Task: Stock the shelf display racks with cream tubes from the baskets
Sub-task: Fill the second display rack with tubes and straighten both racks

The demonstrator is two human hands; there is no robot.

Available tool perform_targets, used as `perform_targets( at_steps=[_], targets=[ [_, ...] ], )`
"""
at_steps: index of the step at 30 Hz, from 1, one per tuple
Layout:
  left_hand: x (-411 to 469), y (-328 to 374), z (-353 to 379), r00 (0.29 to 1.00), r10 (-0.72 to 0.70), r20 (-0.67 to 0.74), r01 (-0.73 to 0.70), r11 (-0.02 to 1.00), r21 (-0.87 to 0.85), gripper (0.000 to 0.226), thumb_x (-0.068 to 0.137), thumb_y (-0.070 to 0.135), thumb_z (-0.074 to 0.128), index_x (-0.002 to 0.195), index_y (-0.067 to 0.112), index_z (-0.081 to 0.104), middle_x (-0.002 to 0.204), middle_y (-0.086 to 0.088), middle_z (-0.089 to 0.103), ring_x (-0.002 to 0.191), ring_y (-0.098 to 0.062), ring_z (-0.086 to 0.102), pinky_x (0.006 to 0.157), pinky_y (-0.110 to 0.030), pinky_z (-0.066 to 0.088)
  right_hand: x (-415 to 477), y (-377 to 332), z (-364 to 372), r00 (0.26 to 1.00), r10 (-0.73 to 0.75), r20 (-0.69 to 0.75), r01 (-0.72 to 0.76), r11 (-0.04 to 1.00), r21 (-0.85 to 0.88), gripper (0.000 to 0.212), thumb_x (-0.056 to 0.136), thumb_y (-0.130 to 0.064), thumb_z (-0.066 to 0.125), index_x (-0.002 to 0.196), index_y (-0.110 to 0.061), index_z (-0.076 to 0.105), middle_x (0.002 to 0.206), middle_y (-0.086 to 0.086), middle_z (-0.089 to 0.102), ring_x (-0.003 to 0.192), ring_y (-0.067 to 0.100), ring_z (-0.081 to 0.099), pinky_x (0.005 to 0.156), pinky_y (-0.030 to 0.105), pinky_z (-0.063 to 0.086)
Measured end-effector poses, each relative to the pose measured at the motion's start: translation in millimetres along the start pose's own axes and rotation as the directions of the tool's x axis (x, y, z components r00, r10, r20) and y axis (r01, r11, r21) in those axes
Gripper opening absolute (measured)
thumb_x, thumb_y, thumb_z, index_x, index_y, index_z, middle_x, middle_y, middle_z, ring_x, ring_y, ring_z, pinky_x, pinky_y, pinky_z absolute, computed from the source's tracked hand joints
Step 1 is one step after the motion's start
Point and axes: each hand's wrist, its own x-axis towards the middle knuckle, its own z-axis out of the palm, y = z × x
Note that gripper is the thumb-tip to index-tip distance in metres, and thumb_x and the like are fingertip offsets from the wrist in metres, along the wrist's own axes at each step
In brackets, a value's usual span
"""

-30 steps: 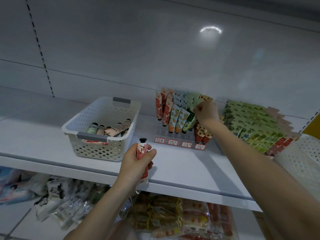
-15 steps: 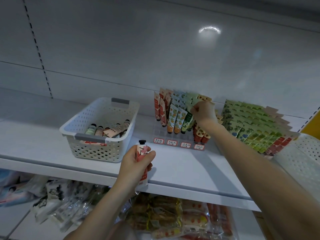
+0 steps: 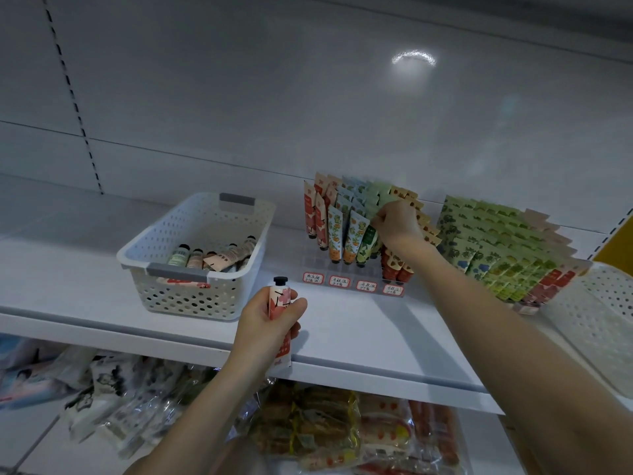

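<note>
Little has changed: tube still waiting
Left hand grips the tube, cap above its fingers; right hand stays in the rack, curled among green tubes, whether pinching I cannot tell.

We log four red-bordered labels along the front edge of the clear display rack. Each carries handwritten characters too small for us to read. The cream tube in the left hand has small print near its lower end, also unreadable.
</note>
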Motion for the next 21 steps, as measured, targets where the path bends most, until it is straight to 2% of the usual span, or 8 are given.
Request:
perform_targets(
  at_steps=[12, 15, 18, 21],
  targets=[
    [-4, 4, 3, 1.000, 0.004, 0.025, -0.004, 1.000, 0.030, 0.014, 0.088, 0.024, 0.062, 0.097, 0.014, 0.058, 0.081, -0.007, 0.060, 0.071, -0.016, 0.057, 0.067, -0.025, 0.048, -3, 1, -7, 0.999, 0.007, 0.045, -0.007, 1.000, -0.005, 0.035, 0.094, -0.010, 0.051, 0.060, -0.008, 0.044, 0.057, 0.004, 0.042, 0.049, 0.013, 0.039, 0.044, 0.022, 0.030],
    [-5, 7, 3, 0.999, 0.014, 0.033, -0.014, 1.000, 0.010, 0.016, 0.088, 0.028, 0.059, 0.093, 0.013, 0.058, 0.081, -0.006, 0.060, 0.072, -0.015, 0.058, 0.068, -0.025, 0.048, -4, -1, -11, 0.998, 0.009, 0.068, -0.008, 1.000, -0.007, 0.022, 0.094, -0.011, 0.051, 0.079, 0.002, 0.060, 0.061, 0.006, 0.048, 0.052, 0.014, 0.041, 0.045, 0.020, 0.032],
    [-7, 10, 2, 0.999, 0.021, 0.037, -0.022, 1.000, 0.018, 0.022, 0.089, 0.034, 0.056, 0.092, 0.013, 0.058, 0.081, -0.003, 0.062, 0.074, -0.016, 0.060, 0.065, -0.022, 0.047, -5, -1, -13, 0.996, 0.003, 0.087, -0.005, 1.000, 0.023, 0.027, 0.093, -0.011, 0.053, 0.099, 0.013, 0.063, 0.077, 0.020, 0.060, 0.064, 0.020, 0.047, 0.048, 0.022, 0.032],
    [-8, 12, 2, 0.999, 0.025, 0.048, -0.026, 0.999, 0.019, 0.024, 0.090, 0.036, 0.055, 0.092, 0.013, 0.058, 0.082, -0.004, 0.063, 0.076, -0.017, 0.061, 0.069, -0.025, 0.051, -5, -2, -15, 0.997, -0.004, 0.080, 0.002, 1.000, 0.022, 0.024, 0.094, -0.008, 0.051, 0.099, 0.011, 0.064, 0.084, 0.024, 0.063, 0.068, 0.020, 0.050, 0.048, 0.021, 0.035]
  ],
)
